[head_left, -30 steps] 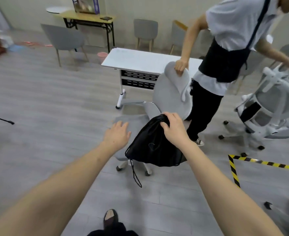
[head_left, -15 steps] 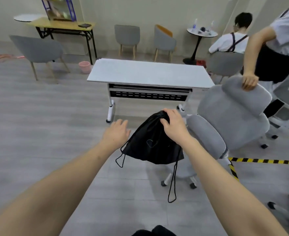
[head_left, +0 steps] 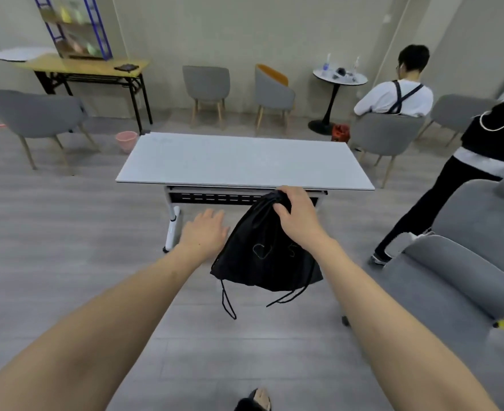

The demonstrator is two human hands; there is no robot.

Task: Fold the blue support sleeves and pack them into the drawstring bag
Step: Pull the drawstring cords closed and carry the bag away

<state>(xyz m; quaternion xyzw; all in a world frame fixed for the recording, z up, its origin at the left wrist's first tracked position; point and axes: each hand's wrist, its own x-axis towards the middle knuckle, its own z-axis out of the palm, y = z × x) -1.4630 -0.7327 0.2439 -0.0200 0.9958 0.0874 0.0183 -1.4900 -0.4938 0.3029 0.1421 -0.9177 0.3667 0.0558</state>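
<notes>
A black drawstring bag (head_left: 259, 259) hangs in the air in front of me, its cords dangling below it. My right hand (head_left: 298, 216) grips the bag at its gathered top. My left hand (head_left: 204, 234) floats just left of the bag with its fingers spread and nothing in it. No blue support sleeves are visible; the bag's inside is hidden.
A white table (head_left: 244, 164) stands straight ahead, its near edge just beyond my hands. A grey office chair (head_left: 464, 262) sits close on my right, with a standing person (head_left: 464, 185) behind it. Grey chairs (head_left: 206, 84), a seated person (head_left: 396, 96) and a yellow table (head_left: 81, 68) line the back.
My view has swung left and toward the white table, which is now centred and closer. The grey office chair has slid to my right. The bag stays in my right hand.
</notes>
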